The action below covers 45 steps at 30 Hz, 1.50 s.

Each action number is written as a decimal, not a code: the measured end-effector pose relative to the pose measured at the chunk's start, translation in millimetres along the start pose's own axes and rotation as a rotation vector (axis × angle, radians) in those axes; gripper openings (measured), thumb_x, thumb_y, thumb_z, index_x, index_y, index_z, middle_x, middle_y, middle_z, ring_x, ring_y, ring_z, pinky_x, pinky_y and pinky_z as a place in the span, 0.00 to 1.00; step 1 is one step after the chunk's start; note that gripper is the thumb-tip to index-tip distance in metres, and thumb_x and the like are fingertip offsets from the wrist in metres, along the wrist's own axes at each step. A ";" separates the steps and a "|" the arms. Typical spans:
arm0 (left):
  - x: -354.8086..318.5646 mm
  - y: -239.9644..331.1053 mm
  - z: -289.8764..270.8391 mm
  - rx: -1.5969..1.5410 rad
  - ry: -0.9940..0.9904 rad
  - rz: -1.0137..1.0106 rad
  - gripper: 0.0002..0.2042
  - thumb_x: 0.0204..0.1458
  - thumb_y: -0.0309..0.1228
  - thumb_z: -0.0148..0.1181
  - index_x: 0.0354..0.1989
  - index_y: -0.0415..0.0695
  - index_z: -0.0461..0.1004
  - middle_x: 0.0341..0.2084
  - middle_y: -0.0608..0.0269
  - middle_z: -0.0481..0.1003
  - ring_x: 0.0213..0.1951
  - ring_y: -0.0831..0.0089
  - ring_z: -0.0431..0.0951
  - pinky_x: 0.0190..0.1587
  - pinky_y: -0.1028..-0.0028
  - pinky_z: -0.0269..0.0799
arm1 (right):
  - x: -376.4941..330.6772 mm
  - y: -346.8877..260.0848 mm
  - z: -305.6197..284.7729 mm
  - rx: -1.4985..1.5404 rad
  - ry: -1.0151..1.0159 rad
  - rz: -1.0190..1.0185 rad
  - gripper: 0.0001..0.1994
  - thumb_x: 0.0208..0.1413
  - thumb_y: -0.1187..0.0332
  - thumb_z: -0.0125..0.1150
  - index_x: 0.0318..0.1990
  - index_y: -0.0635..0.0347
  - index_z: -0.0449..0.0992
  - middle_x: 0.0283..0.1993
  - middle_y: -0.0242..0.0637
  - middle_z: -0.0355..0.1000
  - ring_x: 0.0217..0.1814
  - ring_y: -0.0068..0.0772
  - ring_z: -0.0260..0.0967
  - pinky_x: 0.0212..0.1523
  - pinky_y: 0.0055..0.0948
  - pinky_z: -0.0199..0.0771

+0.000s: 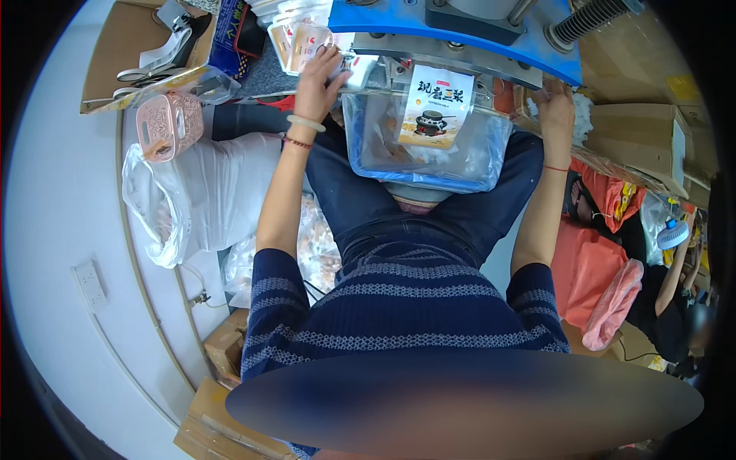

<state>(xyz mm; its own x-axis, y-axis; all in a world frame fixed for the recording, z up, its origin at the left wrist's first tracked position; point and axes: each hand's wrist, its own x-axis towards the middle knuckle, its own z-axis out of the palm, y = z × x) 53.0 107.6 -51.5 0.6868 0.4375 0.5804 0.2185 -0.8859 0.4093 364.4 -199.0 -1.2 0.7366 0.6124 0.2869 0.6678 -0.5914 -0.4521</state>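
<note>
While the person sat in front of a big blue machine (452,31), both arms reached up to it. The left hand (318,80) lay on a small see-through snack pouch (307,42) at the left end of the machine, with the fingers spread flat over it, not closed in a fist. More small pouches like it sat in a little pile just beside that hand. The right hand (558,115) was up at the right side of the machine, by its metal edge. Its fingers were curled, but I could not tell if they gripped something, since the far side of the hand was hidden. Between the two hands, one white printed pouch (435,106) hung under the machine's metal bar, right in the middle. Below it, on the person's lap, sat a clear plastic bag (429,153) with a blue rim. Only a few pouches seemed to lie inside it, so I think the work was not far along. One pouch was at the bar, one was under the left hand, and the pile at the left had yet to go through. Off to the person's left stood a pink basket (167,123) and a white plastic bag (199,192). Another bag of snacks (314,245) lay low by the left leg. Cardboard boxes (644,134) stood on the right, and another person sat far off on that side.
</note>
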 end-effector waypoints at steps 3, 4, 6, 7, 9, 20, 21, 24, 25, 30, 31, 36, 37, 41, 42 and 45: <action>-8.4 6.6 33.5 0.222 0.180 -0.084 0.14 0.51 0.34 0.64 0.44 0.40 0.77 0.49 0.53 0.75 0.56 0.51 0.71 0.58 0.59 0.64 | -7.0 6.6 10.1 -0.072 0.065 -0.042 0.13 0.55 0.64 0.58 0.44 0.63 0.75 0.44 0.54 0.74 0.47 0.59 0.71 0.45 0.48 0.70; -3.5 9.6 42.2 0.267 0.191 -0.148 0.17 0.52 0.37 0.63 0.47 0.41 0.75 0.51 0.54 0.74 0.58 0.53 0.69 0.59 0.57 0.61 | -5.5 2.8 10.7 -0.080 0.071 -0.005 0.14 0.55 0.63 0.59 0.44 0.63 0.76 0.42 0.53 0.75 0.46 0.58 0.72 0.46 0.47 0.70; 2.5 23.4 49.3 0.313 0.163 -0.153 0.23 0.52 0.41 0.63 0.52 0.40 0.71 0.54 0.54 0.70 0.61 0.53 0.64 0.62 0.54 0.58 | -7.0 -11.6 -0.6 -0.100 0.071 0.028 0.14 0.56 0.62 0.60 0.44 0.62 0.77 0.40 0.51 0.76 0.44 0.57 0.73 0.46 0.46 0.71; -5.8 29.3 44.1 0.249 0.032 -0.137 0.28 0.50 0.44 0.63 0.55 0.39 0.68 0.58 0.53 0.67 0.64 0.53 0.60 0.63 0.52 0.55 | -12.2 -23.8 -12.0 -0.109 0.095 0.106 0.14 0.57 0.62 0.60 0.45 0.62 0.77 0.38 0.51 0.77 0.43 0.56 0.74 0.45 0.44 0.71; -24.8 50.3 27.5 0.194 -0.078 -0.021 0.31 0.49 0.46 0.64 0.57 0.38 0.67 0.60 0.53 0.65 0.65 0.53 0.59 0.64 0.53 0.54 | -23.7 -27.0 -28.0 -0.118 0.127 0.195 0.14 0.58 0.62 0.60 0.46 0.62 0.78 0.37 0.50 0.77 0.42 0.54 0.75 0.45 0.42 0.72; -7.0 16.3 9.1 0.190 0.120 -0.078 0.14 0.40 0.16 0.56 0.37 0.42 0.78 0.40 0.60 0.77 0.44 0.59 0.75 0.48 0.63 0.70 | -59.5 -78.8 -30.0 0.389 0.003 -0.124 0.11 0.59 0.70 0.60 0.48 0.62 0.77 0.43 0.39 0.77 0.42 0.25 0.73 0.46 0.22 0.71; -8.6 33.4 5.3 0.146 0.113 -0.087 0.13 0.41 0.16 0.57 0.37 0.40 0.79 0.38 0.59 0.79 0.41 0.57 0.78 0.44 0.66 0.73 | -69.3 -89.4 -36.5 0.420 -0.048 -0.078 0.10 0.59 0.71 0.60 0.47 0.62 0.77 0.44 0.37 0.77 0.41 0.24 0.73 0.45 0.22 0.71; -23.4 71.7 -11.1 -0.471 0.004 -0.542 0.11 0.47 0.20 0.63 0.40 0.38 0.81 0.34 0.56 0.82 0.34 0.75 0.81 0.38 0.79 0.74 | -98.2 -106.0 -27.5 0.606 -0.193 0.022 0.10 0.55 0.73 0.64 0.44 0.62 0.78 0.41 0.38 0.77 0.39 0.26 0.74 0.44 0.23 0.72; -23.1 80.1 -16.7 -0.473 -0.003 -0.544 0.11 0.47 0.20 0.63 0.40 0.38 0.81 0.34 0.56 0.82 0.34 0.75 0.81 0.38 0.79 0.74 | -101.0 -112.3 -21.2 0.631 -0.209 -0.078 0.10 0.54 0.73 0.65 0.44 0.62 0.79 0.41 0.37 0.77 0.39 0.26 0.74 0.43 0.23 0.72; -5.6 125.7 -43.3 -0.740 -0.293 -0.624 0.09 0.50 0.25 0.66 0.39 0.36 0.81 0.30 0.63 0.81 0.31 0.83 0.76 0.36 0.81 0.72 | -72.2 -168.2 -48.4 0.757 -0.112 -0.221 0.10 0.51 0.75 0.66 0.42 0.63 0.79 0.40 0.37 0.77 0.37 0.27 0.74 0.40 0.23 0.72; -2.5 135.8 -45.9 -0.774 -0.282 -0.592 0.11 0.50 0.28 0.68 0.39 0.35 0.81 0.28 0.64 0.80 0.30 0.84 0.75 0.34 0.82 0.71 | -63.9 -174.8 -50.9 0.769 -0.056 -0.294 0.10 0.51 0.75 0.66 0.41 0.63 0.79 0.39 0.38 0.77 0.38 0.29 0.73 0.39 0.25 0.72; 17.1 144.8 -62.0 -0.875 -0.700 -0.742 0.11 0.51 0.30 0.68 0.37 0.34 0.81 0.27 0.64 0.80 0.30 0.84 0.75 0.33 0.82 0.71 | -43.0 -159.1 -61.3 0.475 -0.249 -0.508 0.07 0.53 0.73 0.63 0.39 0.64 0.78 0.38 0.41 0.76 0.42 0.37 0.73 0.41 0.33 0.73; 1.5 131.0 -49.1 -0.984 -0.807 -0.768 0.11 0.52 0.30 0.68 0.37 0.34 0.81 0.28 0.64 0.80 0.31 0.83 0.76 0.34 0.82 0.72 | -41.8 -154.0 -62.0 0.427 -0.366 -0.534 0.10 0.56 0.68 0.61 0.41 0.65 0.78 0.40 0.43 0.77 0.43 0.40 0.74 0.43 0.34 0.73; -11.9 129.4 -9.7 -1.468 -0.861 -0.951 0.13 0.52 0.27 0.66 0.44 0.33 0.78 0.39 0.59 0.80 0.38 0.78 0.79 0.43 0.80 0.74 | -36.2 -123.8 -30.9 0.577 -0.530 -0.165 0.15 0.59 0.61 0.60 0.47 0.63 0.77 0.44 0.48 0.77 0.44 0.47 0.76 0.45 0.32 0.73; -9.5 128.6 -0.8 -1.543 -0.812 -1.045 0.13 0.52 0.25 0.65 0.46 0.33 0.77 0.42 0.57 0.80 0.40 0.76 0.80 0.45 0.77 0.75 | -37.7 -117.9 -27.3 0.468 -0.368 -0.165 0.15 0.59 0.61 0.59 0.47 0.63 0.77 0.44 0.48 0.77 0.44 0.47 0.76 0.45 0.32 0.73; 16.7 129.2 13.5 -1.659 -0.680 -1.173 0.11 0.53 0.24 0.63 0.44 0.31 0.77 0.41 0.54 0.80 0.41 0.72 0.81 0.46 0.72 0.77 | -37.7 -100.9 -37.9 0.279 -0.104 -0.225 0.16 0.61 0.58 0.56 0.47 0.61 0.77 0.44 0.50 0.76 0.44 0.51 0.75 0.43 0.38 0.73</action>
<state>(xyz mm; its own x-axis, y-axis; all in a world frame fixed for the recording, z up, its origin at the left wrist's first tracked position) 102.0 -1.6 1.6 0.8828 0.0980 -0.4593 0.2263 0.7682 0.5989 273.3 -182.3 65.6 0.5504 0.7693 0.3245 0.7463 -0.2791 -0.6043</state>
